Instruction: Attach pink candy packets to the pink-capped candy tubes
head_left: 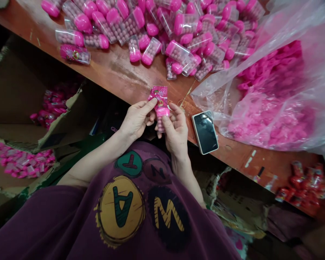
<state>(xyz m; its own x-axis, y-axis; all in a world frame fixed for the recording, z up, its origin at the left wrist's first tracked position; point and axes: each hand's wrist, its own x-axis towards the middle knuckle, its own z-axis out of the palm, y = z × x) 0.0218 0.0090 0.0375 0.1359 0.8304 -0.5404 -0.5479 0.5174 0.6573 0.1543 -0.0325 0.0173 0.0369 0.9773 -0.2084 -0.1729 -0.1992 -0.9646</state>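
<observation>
Close to my body, just off the table's near edge, my right hand (176, 129) grips a small clear bottle (161, 122) of pale pink balls with a bright pink cap. My left hand (138, 118) pinches a printed pink plastic sleeve (159, 94) between thumb and fingers. The sleeve touches the capped end of the bottle and seems to lie partly over it; how far is hard to make out. Beyond my hands lies a big heap of similar pink-capped bottles (184, 54). One bottle with a printed wrap (75, 54) rests at the heap's left end.
A phone (205, 132) in a pale case lies right of my hands. Behind it is a clear plastic bag (273, 119) of pink pieces. Small red packages (303, 184) sit far right. Cardboard boxes (13, 83) with pink items stand below the table (108, 72) at left.
</observation>
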